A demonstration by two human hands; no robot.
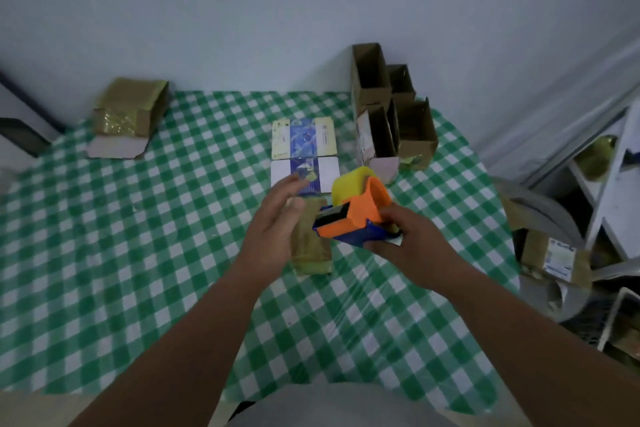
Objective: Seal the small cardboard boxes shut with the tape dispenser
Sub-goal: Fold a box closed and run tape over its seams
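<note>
My right hand point(403, 243) grips the orange and blue tape dispenser point(353, 215) by its handle, with the yellow tape roll point(348, 184) on top, held just above the table. Under its front end lies a small cardboard box point(310, 246), flat on the checked cloth and partly covered with tape. My left hand point(275, 229) hovers with straight fingers just left of the box and holds nothing. Whether it touches the box I cannot tell.
Two printed cards point(304, 149) lie beyond the box. Several open cardboard boxes point(388, 111) stand at the back right, and a taped box point(128, 114) lies at the back left. A green checked tablecloth point(138, 253) covers the table. Shelves and clutter point(571, 236) crowd the right.
</note>
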